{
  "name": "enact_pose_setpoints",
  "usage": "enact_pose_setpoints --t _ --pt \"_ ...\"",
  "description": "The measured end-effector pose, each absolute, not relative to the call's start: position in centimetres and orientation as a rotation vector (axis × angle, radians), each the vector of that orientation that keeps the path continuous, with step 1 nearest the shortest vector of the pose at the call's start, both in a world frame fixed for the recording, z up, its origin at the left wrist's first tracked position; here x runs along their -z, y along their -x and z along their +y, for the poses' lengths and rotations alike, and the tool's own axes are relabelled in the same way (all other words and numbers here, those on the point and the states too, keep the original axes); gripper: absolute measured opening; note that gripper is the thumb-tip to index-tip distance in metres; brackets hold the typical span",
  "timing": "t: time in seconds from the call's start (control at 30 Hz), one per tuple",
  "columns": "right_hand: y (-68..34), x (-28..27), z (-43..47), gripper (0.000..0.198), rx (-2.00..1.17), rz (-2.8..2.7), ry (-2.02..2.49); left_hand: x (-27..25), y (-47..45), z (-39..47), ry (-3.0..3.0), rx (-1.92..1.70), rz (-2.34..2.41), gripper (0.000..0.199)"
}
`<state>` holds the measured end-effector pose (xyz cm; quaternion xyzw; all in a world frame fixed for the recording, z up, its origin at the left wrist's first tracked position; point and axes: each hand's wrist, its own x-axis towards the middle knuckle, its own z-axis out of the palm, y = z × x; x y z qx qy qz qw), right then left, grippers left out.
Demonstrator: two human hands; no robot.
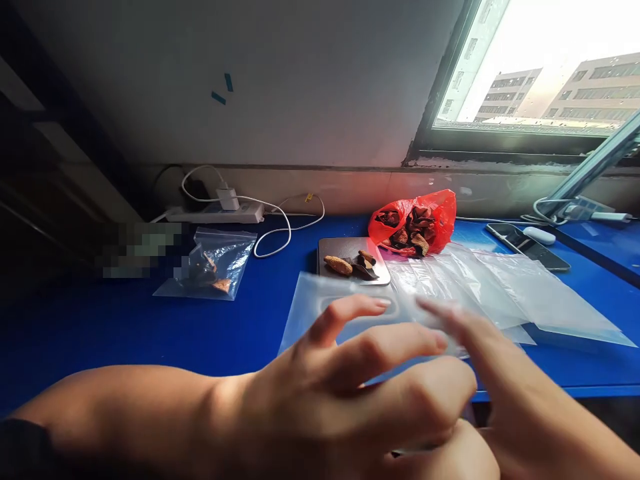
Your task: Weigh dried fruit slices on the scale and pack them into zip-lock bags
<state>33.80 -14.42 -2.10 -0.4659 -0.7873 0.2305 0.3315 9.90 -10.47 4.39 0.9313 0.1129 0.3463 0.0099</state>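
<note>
My left hand (pixel 370 380) reaches across the foreground with bent fingers over a clear plastic bag (pixel 307 313). Its thumb and index finger close together low down; whatever is between them is hidden. My right hand (pixel 493 353) meets it from the right, one finger stretched over the bag and smeared by motion; its other fingers are hidden. Just beyond the bag is a flat scale (pixel 327 248), carrying several dried brown pieces (pixel 339 265). A red plastic bag (pixel 443 207) behind it gapes, showing dark dried pieces (pixel 423 227).
More clear bags (pixel 555 293) lie spread on the blue table (pixel 265 327) at right. A filled zip bag (pixel 215 267) sits at left. Behind are a power strip (pixel 200 215) and white cables (pixel 289 230). A phone (pixel 530 247) and white case (pixel 540 235) lie under the window.
</note>
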Motion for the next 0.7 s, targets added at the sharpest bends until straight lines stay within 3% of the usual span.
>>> enact_pose_setpoints --t 0.07,0.13,0.2,0.3,0.37,0.47,0.7 --pt "-32.8 2.4 -13.6 0.054 -0.407 -2.271 1.259 -3.4 -10.0 -10.6 -2.977 -0.883 0.328 0.024" --pt "-31.7 2.3 -12.9 0.036 -0.271 -2.443 1.298 -1.7 -10.3 -10.1 -2.970 -0.679 0.326 0.055" --pt "-30.5 1.8 -12.2 0.041 -0.271 -2.483 1.356 0.1 -10.6 -9.3 -2.905 -0.627 0.393 0.084" --pt "-29.2 0.8 -10.6 0.034 -0.337 -2.432 1.315 1.9 -10.4 -7.8 -2.765 -0.689 0.562 0.104" --pt "-28.7 0.3 -8.8 0.028 -0.350 -2.412 1.160 2.3 -9.8 -6.8 -2.681 -0.748 0.665 0.105" --pt "-28.6 -0.4 -5.4 0.035 -0.309 -2.370 0.990 2.1 -8.1 -5.5 -2.637 -0.846 0.755 0.096" --pt "-30.4 -0.2 1.0 0.029 0.105 -2.364 1.337 2.4 -5.4 -3.7 -2.635 -0.995 0.859 0.083"
